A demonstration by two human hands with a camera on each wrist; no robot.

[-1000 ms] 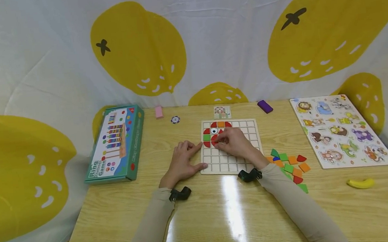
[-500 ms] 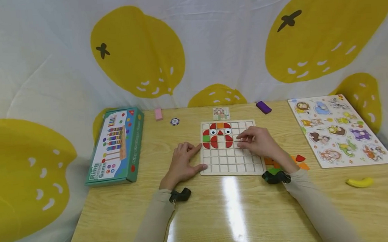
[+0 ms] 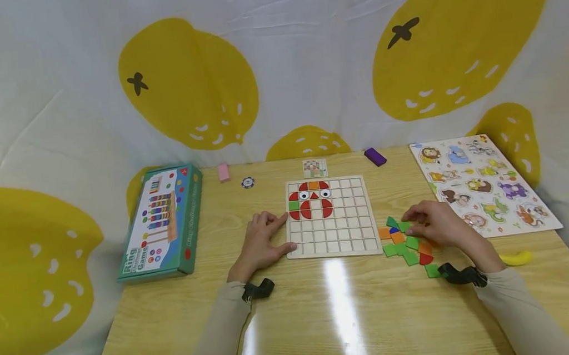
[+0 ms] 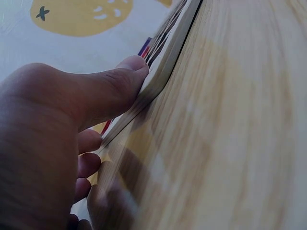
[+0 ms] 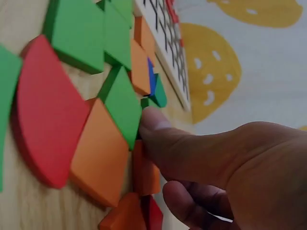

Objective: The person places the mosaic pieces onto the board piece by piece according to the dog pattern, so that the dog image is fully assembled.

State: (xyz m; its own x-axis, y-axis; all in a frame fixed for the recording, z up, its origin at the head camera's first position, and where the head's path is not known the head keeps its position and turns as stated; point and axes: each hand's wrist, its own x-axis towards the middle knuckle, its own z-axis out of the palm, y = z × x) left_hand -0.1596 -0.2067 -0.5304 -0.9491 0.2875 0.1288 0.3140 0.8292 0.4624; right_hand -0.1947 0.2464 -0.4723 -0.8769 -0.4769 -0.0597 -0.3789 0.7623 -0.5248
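Observation:
My left hand (image 3: pixel 260 240) rests at the left edge of a gridded wooden board (image 3: pixel 328 234), thumb and index finger touching the rim. In the left wrist view the thumb (image 4: pixel 112 88) lies against the board's edge. Red, orange and green tiles and two eye tiles (image 3: pixel 325 194) sit in the board's upper left cells. My right hand (image 3: pixel 441 223) is over the loose tiles right of the board, thumb and index finger apart. In the right wrist view, its thumb (image 5: pixel 165 134) is right beside a green square tile (image 5: pixel 122 103) and overlaps an orange one (image 5: pixel 145 172).
A picture card (image 3: pixel 315 168) lies behind the board. A ring game box (image 3: pixel 160 223), a pink block (image 3: pixel 223 173) and a poker chip (image 3: pixel 248 182) are at left. A purple block (image 3: pixel 375 157), an animal puzzle (image 3: pixel 480 184) and a toy banana (image 3: pixel 518 259) are at right.
My right hand has moved off the board, rightward to the loose tiles. A red tile now shows at the lower right of the red shapes on the board. The left hand stays at the edge.

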